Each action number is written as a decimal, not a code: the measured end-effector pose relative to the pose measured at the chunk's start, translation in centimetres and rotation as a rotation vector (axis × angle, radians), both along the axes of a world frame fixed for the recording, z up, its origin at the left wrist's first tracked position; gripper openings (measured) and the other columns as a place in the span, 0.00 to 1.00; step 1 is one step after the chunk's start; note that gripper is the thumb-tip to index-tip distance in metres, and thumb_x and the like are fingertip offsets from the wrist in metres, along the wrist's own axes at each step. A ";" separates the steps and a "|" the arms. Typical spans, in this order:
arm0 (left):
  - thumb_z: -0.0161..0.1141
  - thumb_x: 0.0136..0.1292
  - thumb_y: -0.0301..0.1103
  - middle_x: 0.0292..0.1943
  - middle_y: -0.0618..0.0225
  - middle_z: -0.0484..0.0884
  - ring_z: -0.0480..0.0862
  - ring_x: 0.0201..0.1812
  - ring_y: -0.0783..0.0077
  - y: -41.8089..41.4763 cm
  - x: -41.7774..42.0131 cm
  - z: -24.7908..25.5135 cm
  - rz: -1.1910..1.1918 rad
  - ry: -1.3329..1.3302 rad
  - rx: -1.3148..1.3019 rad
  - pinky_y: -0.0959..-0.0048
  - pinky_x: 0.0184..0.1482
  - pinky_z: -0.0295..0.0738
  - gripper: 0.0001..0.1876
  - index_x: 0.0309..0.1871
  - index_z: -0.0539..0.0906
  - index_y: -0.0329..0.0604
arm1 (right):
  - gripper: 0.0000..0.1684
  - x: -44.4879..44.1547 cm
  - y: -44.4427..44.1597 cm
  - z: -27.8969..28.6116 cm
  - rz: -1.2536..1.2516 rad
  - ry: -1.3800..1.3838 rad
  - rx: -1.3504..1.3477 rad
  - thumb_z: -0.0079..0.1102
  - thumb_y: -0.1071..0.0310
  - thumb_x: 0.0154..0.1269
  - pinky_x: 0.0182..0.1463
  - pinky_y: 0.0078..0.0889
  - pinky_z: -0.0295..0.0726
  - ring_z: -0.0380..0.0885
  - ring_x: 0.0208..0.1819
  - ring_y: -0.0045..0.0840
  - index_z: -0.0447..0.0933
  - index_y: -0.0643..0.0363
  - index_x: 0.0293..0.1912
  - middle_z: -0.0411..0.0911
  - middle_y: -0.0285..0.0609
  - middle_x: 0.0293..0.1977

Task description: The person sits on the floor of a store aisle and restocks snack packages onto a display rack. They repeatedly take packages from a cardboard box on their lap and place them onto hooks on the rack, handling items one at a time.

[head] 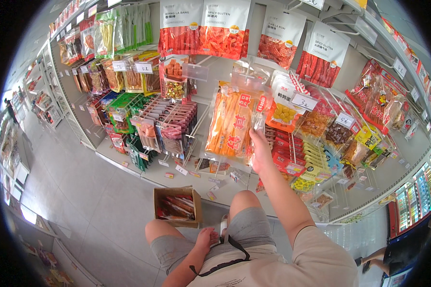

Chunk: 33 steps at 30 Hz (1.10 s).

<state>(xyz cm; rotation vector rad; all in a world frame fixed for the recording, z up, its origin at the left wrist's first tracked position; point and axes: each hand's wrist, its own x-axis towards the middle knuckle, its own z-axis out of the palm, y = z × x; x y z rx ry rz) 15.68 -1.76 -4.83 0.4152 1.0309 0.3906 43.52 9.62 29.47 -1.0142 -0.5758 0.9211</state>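
My right hand (261,149) grips the right edge of a large clear plastic snack pack (225,123), filled with long orange strips and bearing red writing. The pack is held up in front of the shelf's hooks, its top close to a clear price-tag holder (247,80). Whether it hangs on a hook cannot be told. Over my lap rests my left hand (205,239), its fingers loosely curled and nothing seen in them. An open cardboard box (198,211) with several red snack packs (177,207) in it stands on the floor just beyond my left knee.
Pegboard shelving (215,95) curves around me, with bagged snacks hanging from long metal hooks (197,141). White-and-red pouches (225,27) hang above. A low shelf base (129,163) borders the tiled floor (82,186). At lower right, a person's legs (375,259) show near a drinks cooler (415,193).
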 end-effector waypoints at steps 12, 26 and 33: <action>0.61 0.75 0.39 0.39 0.66 0.86 0.87 0.41 0.64 -0.1 0.1 0.0 -0.009 0.018 0.004 0.61 0.44 0.82 0.12 0.56 0.80 0.47 | 0.20 4.6 8.5 -2.3 -0.091 -0.020 0.133 0.52 0.56 0.85 0.64 0.44 0.82 0.81 0.61 0.31 0.73 0.60 0.63 0.79 0.43 0.59; 0.62 0.74 0.39 0.38 0.66 0.85 0.86 0.40 0.64 0.0 -0.2 0.1 0.020 0.043 0.004 0.61 0.42 0.83 0.10 0.52 0.80 0.49 | 0.37 0.3 -1.2 -8.6 -0.385 -1.181 0.220 0.64 0.74 0.71 0.82 0.47 0.61 0.64 0.79 0.43 0.65 0.63 0.76 0.66 0.56 0.75; 0.61 0.76 0.39 0.36 0.66 0.86 0.86 0.38 0.67 -0.1 0.4 1.0 0.009 0.016 -0.030 0.65 0.39 0.84 0.10 0.52 0.81 0.46 | 0.28 -0.6 -12.5 -23.1 0.091 -1.699 -0.336 0.70 0.67 0.59 0.78 0.60 0.67 0.67 0.73 0.59 0.82 0.53 0.61 0.72 0.55 0.70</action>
